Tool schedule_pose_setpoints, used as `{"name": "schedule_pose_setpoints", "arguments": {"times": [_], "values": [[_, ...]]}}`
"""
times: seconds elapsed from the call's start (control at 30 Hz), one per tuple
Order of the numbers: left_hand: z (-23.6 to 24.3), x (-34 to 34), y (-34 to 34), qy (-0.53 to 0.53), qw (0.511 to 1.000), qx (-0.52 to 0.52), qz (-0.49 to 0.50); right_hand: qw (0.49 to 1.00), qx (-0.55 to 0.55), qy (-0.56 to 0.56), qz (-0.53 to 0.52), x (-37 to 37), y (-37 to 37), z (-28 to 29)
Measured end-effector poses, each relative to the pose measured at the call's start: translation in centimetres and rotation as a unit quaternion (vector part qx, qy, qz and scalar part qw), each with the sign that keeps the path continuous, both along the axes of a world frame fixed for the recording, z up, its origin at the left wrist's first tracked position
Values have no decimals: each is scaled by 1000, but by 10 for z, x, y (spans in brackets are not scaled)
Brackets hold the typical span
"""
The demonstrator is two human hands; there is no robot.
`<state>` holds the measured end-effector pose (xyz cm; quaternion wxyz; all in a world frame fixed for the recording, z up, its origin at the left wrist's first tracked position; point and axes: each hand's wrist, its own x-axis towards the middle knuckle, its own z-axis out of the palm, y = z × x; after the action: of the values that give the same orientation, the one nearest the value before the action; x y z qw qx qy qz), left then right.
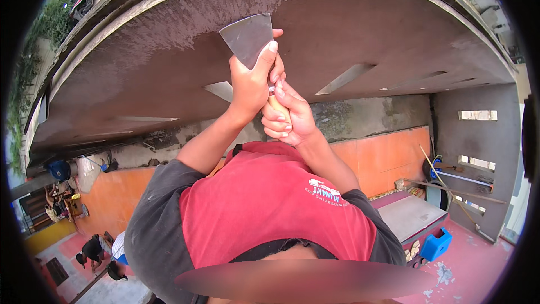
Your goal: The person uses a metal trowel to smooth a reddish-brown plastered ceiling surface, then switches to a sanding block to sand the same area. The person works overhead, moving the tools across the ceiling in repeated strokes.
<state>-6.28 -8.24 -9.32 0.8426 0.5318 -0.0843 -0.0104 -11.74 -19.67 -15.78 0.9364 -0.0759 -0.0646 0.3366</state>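
A wide scraper [250, 38] with a flared metal blade and a pale wooden handle is raised in front of my chest, blade pointing up and away. My left hand [247, 87] grips it at the base of the blade, thumb laid against the metal. Lower down, the fingers of my right hand [291, 114] are wrapped round the handle. Behind the blade spreads a brown-grey wall surface [169, 56] with lighter streaks near its upper edge. I cannot tell whether the blade touches that surface.
Slotted openings [346, 79] pierce the wall. On the right are a grey-topped bench [408, 214], a blue plastic stool [436, 244], long poles [450, 191] and a tyre [436, 196]. Two people [95, 250] are low at the left. An orange band [382, 157] runs behind me.
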Motion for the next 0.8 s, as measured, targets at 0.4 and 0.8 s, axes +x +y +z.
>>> {"name": "schedule_pose_setpoints", "arguments": {"times": [0.4,0.8], "values": [[24,21,-17,-50,999,-5,4,999,11,-47,-7,26,-14,13],[19,23,-24,-38,999,8,-23,999,12,-33,-27,20,-20,13]]}}
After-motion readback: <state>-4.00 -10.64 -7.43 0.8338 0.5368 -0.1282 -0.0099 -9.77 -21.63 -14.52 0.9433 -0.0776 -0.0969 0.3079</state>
